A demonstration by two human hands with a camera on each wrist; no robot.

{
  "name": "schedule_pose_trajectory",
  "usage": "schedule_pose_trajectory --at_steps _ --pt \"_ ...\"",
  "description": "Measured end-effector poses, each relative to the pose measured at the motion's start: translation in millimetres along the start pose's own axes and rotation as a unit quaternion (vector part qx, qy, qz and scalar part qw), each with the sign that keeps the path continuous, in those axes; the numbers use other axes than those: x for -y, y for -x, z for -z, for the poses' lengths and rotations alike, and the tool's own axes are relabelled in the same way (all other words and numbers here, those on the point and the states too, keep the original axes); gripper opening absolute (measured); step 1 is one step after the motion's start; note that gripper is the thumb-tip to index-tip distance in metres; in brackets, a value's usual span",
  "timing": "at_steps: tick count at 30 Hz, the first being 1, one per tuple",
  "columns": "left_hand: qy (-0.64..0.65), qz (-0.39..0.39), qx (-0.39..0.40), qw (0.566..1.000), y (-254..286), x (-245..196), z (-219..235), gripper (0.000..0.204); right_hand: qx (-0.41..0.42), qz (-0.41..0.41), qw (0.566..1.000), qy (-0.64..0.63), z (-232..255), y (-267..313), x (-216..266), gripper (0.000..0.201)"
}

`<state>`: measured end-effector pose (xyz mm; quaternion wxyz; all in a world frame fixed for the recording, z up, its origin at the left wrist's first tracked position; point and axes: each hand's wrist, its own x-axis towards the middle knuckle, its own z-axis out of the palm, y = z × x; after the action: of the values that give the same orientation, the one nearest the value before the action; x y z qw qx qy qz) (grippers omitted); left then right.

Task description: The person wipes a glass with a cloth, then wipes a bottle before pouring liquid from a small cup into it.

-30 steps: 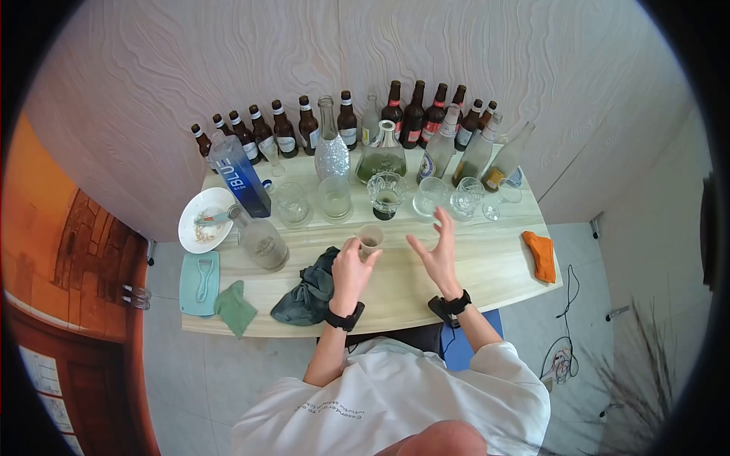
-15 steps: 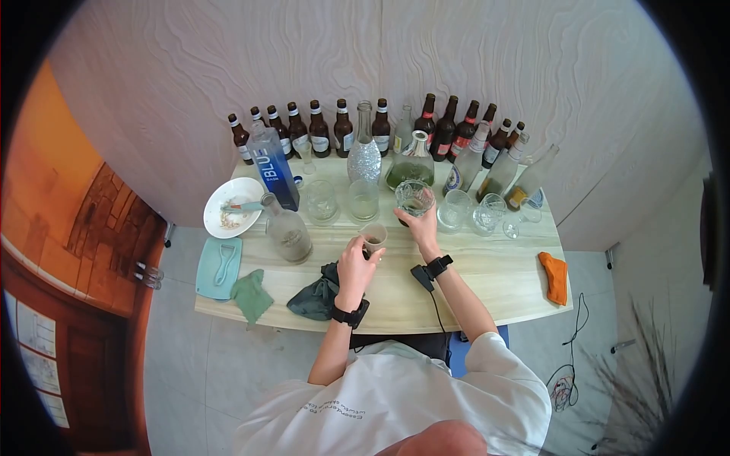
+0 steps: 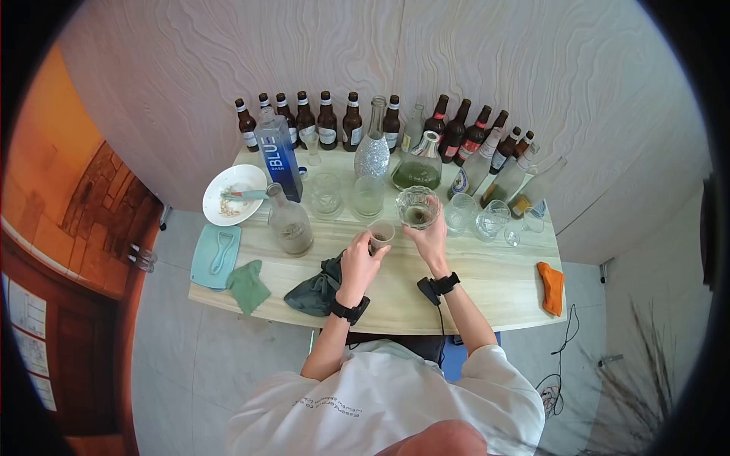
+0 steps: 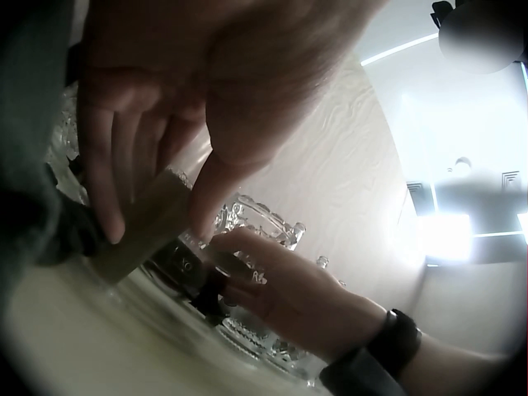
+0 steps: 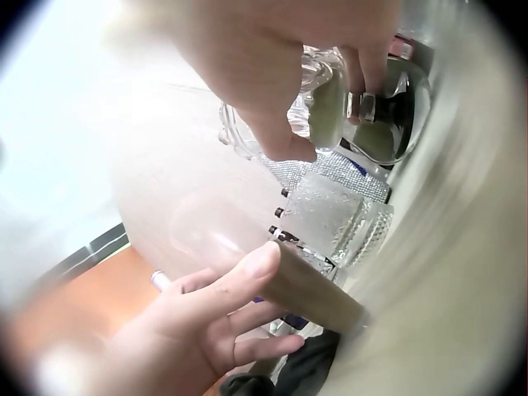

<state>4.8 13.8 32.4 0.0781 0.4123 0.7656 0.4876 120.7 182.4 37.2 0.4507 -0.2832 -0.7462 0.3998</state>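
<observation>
Near the middle of the table, my left hand (image 3: 359, 266) holds a small glass cup (image 3: 382, 232) between thumb and fingers. Murky greyish-brown contents show through its side in the right wrist view, where the cup (image 5: 318, 290) stands close over the tabletop. Just to the right, my right hand (image 3: 430, 245) grips a scalloped clear goblet (image 3: 417, 202), its fingers and thumb around the bowl. Something dark shows in the middle of it. Behind the goblet stands a carafe (image 3: 417, 173) of green liquid. A dark cloth (image 3: 313, 292) lies beside my left wrist.
Clear tumblers (image 3: 368, 199) flank the goblet's spot. Tall clear bottles (image 3: 473, 175) lean at right, with brown beer bottles (image 3: 327, 125) along the back. At left are a blue bottle (image 3: 278, 156), a cloudy bottle (image 3: 290, 228), a white bowl (image 3: 215, 199) and a peeler (image 3: 222, 252). An orange cloth (image 3: 550, 289) lies far right.
My right hand was raised with nothing in it, then reached forward and took hold of the goblet, which has since come slightly closer to me. My left hand keeps its hold on the cup.
</observation>
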Motion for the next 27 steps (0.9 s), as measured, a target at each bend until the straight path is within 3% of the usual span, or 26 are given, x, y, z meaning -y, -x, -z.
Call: schedule_pose_trajectory --at_steps 8,14,17,27 --pt "0.001 -0.013 -0.014 1.0 1 1 0 0.035 0.043 0.048 0.994 0.088 -2 -2 43 0.092" --pt "0.018 0.02 0.003 1.0 0 -2 2 0.034 0.018 0.216 0.958 0.185 -3 -3 65 0.089" --pt "0.014 0.015 0.001 1.0 1 -3 3 0.034 0.019 0.256 0.94 0.224 -1 -4 76 0.08" --pt "0.003 -0.023 -0.018 1.0 2 5 -2 0.036 0.056 0.324 0.894 0.306 4 -10 76 0.074"
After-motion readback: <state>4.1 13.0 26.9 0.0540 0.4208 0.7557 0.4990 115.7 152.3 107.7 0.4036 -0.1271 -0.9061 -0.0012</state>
